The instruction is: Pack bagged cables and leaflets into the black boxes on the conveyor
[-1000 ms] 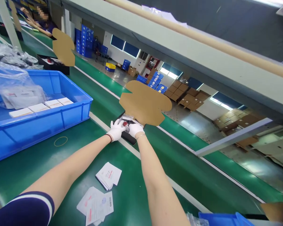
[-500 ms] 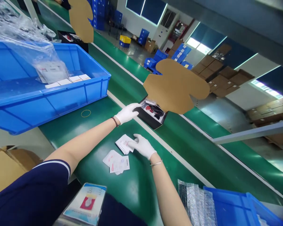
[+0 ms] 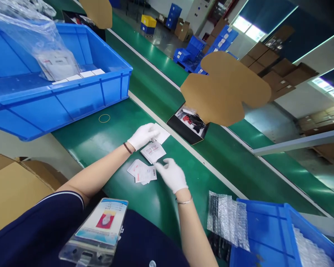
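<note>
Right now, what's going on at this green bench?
A person in white gloves works at a green conveyor bench. The left hand holds a white paper slip, while the right hand hovers open beside a small stack of leaflets. More leaflets lie closer in. An open black box with a cardboard flap sits on the belt beyond.

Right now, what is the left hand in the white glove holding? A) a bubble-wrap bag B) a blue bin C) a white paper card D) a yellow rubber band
C: the left hand pinches a white paper card just above the green belt, while the rubber band lies apart, untouched, nearer the big blue bin.
</note>
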{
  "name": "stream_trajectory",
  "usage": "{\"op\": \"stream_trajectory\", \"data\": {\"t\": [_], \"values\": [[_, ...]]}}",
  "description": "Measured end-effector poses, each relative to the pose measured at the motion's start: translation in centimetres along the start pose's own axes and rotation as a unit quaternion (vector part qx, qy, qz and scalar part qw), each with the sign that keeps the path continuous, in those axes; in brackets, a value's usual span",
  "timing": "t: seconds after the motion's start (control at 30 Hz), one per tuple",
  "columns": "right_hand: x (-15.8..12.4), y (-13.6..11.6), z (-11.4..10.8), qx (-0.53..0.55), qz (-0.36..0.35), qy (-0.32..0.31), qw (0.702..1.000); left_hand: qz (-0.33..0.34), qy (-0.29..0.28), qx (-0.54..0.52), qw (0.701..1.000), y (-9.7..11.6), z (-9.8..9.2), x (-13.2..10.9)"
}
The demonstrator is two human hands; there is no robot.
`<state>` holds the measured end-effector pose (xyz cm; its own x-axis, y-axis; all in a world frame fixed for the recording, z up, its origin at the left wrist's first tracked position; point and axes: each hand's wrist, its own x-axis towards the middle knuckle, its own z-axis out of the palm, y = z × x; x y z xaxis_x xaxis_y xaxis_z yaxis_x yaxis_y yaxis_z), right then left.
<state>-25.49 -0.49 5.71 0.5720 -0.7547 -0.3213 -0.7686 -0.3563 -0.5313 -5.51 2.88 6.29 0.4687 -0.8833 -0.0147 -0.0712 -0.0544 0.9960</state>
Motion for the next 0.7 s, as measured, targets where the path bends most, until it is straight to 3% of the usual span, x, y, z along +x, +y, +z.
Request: {"op": "stream_trajectory", "data": {"t": [0.07, 0.13, 0.27, 0.33, 0.43, 0.5, 0.6, 0.63, 0.7], "values": [[-1.4, 0.0, 1.9, -0.031, -0.001, -0.008, 0.999, 0.012, 0.008, -0.026, 1.0, 0.3, -0.7, -0.2], [-2.0, 0.6, 3.2, 0.008, -0.006, -0.001, 1.0, 0.026, 0.007, -0.037, 0.999, 0.8, -1.3, -0.7], [-2.3, 3.1, 2.6, 0.156, -0.011, -0.044, 0.987, 0.041, -0.012, -0.044, 0.998, 2.4, -2.4, -2.3], [-3.0, 3.7, 1.3, 0.184, -0.014, -0.027, 0.983, 0.04, -0.074, -0.042, 0.996, 3.1, -2.3, -3.4], [-4.7, 3.0, -0.5, 0.194, -0.019, 0.092, 0.976, 0.057, -0.249, 0.015, 0.967, 3.6, -0.5, -5.0], [-5.7, 2.5, -1.8, 0.186, -0.032, 0.153, 0.97, 0.072, -0.305, 0.075, 0.947, 3.6, 1.3, -5.6], [-6.8, 4.4, -4.4, 0.072, -0.056, 0.163, 0.982, 0.062, -0.23, 0.108, 0.965, 3.5, 3.2, -5.2], [-7.4, 5.8, -5.5, 0.009, -0.034, 0.17, 0.985, 0.053, -0.194, 0.092, 0.975, 3.5, 3.4, -4.8], [-8.8, 9.3, -7.4, -0.135, 0.08, 0.211, 0.965, 0.035, -0.124, 0.069, 0.989, 3.7, 3.2, -3.5]]}}
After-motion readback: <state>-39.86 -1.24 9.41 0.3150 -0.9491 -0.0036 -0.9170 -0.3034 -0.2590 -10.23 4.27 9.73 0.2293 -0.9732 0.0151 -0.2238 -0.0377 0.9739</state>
